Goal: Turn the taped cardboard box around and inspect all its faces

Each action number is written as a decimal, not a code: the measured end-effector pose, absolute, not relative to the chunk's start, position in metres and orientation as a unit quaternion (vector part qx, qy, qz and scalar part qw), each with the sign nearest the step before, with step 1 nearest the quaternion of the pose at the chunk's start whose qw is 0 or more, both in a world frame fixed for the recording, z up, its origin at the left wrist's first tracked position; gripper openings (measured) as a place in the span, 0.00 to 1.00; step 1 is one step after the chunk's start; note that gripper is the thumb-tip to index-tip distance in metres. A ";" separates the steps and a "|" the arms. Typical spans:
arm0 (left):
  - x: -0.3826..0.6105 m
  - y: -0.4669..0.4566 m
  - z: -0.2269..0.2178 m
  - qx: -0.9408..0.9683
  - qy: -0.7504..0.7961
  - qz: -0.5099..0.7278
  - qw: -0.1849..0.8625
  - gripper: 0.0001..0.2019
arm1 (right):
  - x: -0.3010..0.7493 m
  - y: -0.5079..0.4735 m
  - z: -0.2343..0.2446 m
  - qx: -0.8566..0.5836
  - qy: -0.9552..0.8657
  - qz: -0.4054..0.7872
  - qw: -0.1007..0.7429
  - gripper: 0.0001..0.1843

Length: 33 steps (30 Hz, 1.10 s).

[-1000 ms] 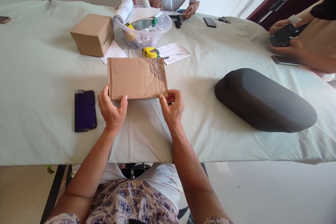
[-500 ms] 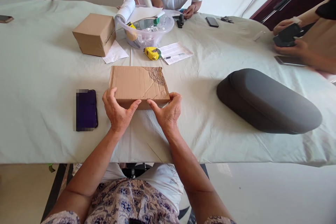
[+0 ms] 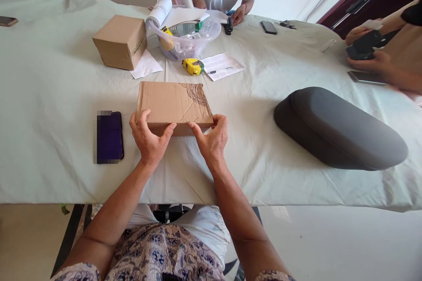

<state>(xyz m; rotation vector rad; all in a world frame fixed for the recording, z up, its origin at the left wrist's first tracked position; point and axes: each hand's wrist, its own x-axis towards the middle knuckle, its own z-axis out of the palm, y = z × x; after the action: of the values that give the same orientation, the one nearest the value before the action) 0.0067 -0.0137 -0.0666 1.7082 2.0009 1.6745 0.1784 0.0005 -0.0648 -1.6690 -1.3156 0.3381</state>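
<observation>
A flat brown cardboard box [image 3: 171, 103] rests on the cloth-covered table in front of me, its lid closed and dark pen scribbles at the far right corner. My left hand [image 3: 150, 138] grips its near left corner, thumb along the front edge. At the near right corner my right hand [image 3: 212, 138] holds it the same way, with the thumb on the front edge. Parts of the fingers on both hands are hidden by the box sides. Left of the box lies a dark phone [image 3: 110, 138], partly blurred out.
Beyond the box are a yellow tape measure [image 3: 193, 66], a paper with a pen [image 3: 226, 66], a taller carton [image 3: 120, 41] and a filled plastic basin [image 3: 198, 46]. A grey padded case [image 3: 341, 129] lies right. Two other people are at the table; one holds a dark object [image 3: 364, 46].
The view has shifted slightly. My right thumb has slid a little to the right along the box's front edge; both hands stay on the box.
</observation>
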 end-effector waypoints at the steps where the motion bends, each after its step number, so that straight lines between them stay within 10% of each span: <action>1: 0.005 -0.013 -0.066 0.550 0.631 0.547 0.011 0.34 | 0.180 0.001 -0.063 -0.670 -0.536 0.156 0.490 0.34; 9: -0.009 -0.009 -0.064 0.531 0.610 0.587 0.042 0.19 | 0.186 0.002 -0.054 -0.583 -0.529 0.244 0.566 0.15; 33: -0.021 -0.002 -0.065 0.467 0.593 0.653 0.065 0.16 | 0.190 0.008 -0.063 -0.539 -0.543 0.294 0.572 0.22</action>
<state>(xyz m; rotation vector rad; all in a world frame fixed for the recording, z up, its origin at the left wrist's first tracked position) -0.0215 -0.0016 -0.0654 1.4090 1.7886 1.9711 0.1902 0.0081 -0.0632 -1.2646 -1.2740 0.6898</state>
